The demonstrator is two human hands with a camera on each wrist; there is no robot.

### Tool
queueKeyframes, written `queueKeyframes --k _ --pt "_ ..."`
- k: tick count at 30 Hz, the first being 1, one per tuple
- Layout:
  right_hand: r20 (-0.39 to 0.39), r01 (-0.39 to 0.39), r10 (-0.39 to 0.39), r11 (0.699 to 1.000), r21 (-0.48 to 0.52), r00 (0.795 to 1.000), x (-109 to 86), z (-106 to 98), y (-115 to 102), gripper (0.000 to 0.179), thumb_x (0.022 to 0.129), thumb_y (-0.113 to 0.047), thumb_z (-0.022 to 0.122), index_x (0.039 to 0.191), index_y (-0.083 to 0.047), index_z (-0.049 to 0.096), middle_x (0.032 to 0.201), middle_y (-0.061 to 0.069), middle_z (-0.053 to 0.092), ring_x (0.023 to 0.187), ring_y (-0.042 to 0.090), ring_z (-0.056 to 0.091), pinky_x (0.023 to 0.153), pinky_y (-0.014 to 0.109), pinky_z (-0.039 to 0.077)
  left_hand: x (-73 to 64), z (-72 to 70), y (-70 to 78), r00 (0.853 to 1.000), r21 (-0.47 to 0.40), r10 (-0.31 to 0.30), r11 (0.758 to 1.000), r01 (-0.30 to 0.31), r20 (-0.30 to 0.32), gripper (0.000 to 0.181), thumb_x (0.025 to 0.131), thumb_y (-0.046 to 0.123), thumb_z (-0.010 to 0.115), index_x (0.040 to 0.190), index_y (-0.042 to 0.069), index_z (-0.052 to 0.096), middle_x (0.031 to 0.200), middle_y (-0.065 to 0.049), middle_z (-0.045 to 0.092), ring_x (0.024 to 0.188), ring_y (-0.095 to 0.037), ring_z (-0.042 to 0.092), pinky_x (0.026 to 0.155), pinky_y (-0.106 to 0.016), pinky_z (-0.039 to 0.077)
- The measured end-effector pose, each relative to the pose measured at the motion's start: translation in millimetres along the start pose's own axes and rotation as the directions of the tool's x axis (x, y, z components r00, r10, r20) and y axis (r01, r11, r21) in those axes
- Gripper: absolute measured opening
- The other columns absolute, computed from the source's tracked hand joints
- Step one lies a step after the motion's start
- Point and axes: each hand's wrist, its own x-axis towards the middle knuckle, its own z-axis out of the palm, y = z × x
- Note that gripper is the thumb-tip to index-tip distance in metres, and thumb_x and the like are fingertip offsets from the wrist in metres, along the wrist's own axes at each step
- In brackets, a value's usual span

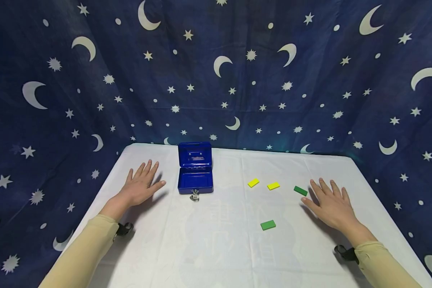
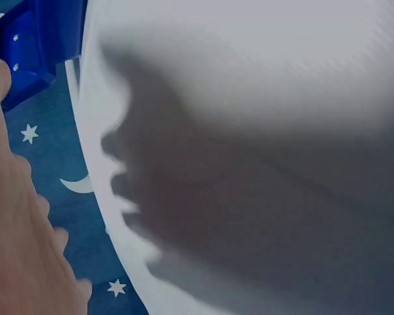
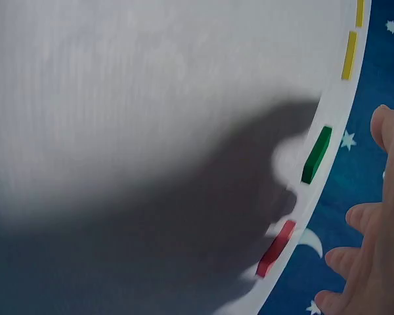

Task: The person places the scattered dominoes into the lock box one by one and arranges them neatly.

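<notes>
My left hand [image 1: 138,188] hovers with straight, spread fingers over the table's left side, holding nothing. Just right of it stands a small blue cash box [image 1: 201,190], its lid [image 1: 195,145] raised and a key or small lock [image 1: 195,195] hanging at the front. Over the right side, my right hand [image 1: 333,208] is spread too and grips nothing. Close to its thumb lies a dark green block [image 1: 300,191]. A red block [image 3: 276,249] shows in the right wrist view; the head view hides it. Two yellow blocks [image 1: 253,183] [image 1: 273,186] and a lighter green block [image 1: 268,225] lie farther left.
A white cloth [image 1: 216,256] covers the table. Behind and at both sides hangs a dark blue curtain [image 1: 201,96] with moons and stars, meeting the table's back edge. Black straps [image 1: 124,229] are worn at both wrists.
</notes>
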Motion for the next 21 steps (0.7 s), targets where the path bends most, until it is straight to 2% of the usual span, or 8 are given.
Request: queueKeyframes --k 5,11,17,21 --pt "-0.017 0.051 -0.051 0.999 0.011 0.999 -2.1 -1 -15 0.089 0.098 -0.069 0.045 0.157 -0.003 0.033 0.159 0.032 0.026 0.146 0.058 0.013 0.112 0.074 0.0 5.2 -0.9 7.3 0.997 -0.133 0.073 0.989 -0.07 0.016 0.096 0.097 0.07 0.047 0.164 0.014 0.008 0.169 -0.018 0.006 0.153 -0.044 0.005 0.118 -0.067 0.003" --pt "-0.035 0.132 -0.131 0.991 0.024 0.991 -3.8 0 -38 0.084 0.098 -0.066 0.049 0.156 -0.006 0.037 0.158 0.029 0.033 0.146 0.054 0.018 0.113 0.073 0.007 11.4 0.2 19.3 0.987 -0.262 0.16 0.953 -0.15 0.018 0.101 0.09 0.065 0.065 0.164 0.016 0.016 0.17 -0.011 0.009 0.154 -0.039 0.011 0.119 -0.063 0.013" --pt "-0.003 0.184 -0.185 0.982 0.047 0.983 -9.8 1 -64 0.085 0.097 -0.07 0.047 0.156 -0.008 0.04 0.158 0.023 0.037 0.146 0.05 0.024 0.113 0.07 0.015 19.7 1.4 30.2 0.975 -0.38 0.217 0.906 -0.188 0.036 0.08 0.089 0.047 0.077 0.154 0.015 0.042 0.17 -0.006 0.014 0.153 -0.034 0.018 0.117 -0.062 0.023" --pt "0.021 0.23 -0.232 0.97 0.084 0.972 -17.2 1 -80 0.082 0.097 -0.069 0.047 0.153 -0.01 0.045 0.155 0.02 0.044 0.143 0.047 0.034 0.112 0.067 0.024 25.6 3.8 32.8 0.977 -0.403 0.205 0.901 -0.162 0.065 0.064 0.089 0.044 0.078 0.14 0.017 0.053 0.168 -0.001 0.02 0.152 -0.032 0.022 0.117 -0.06 0.025"
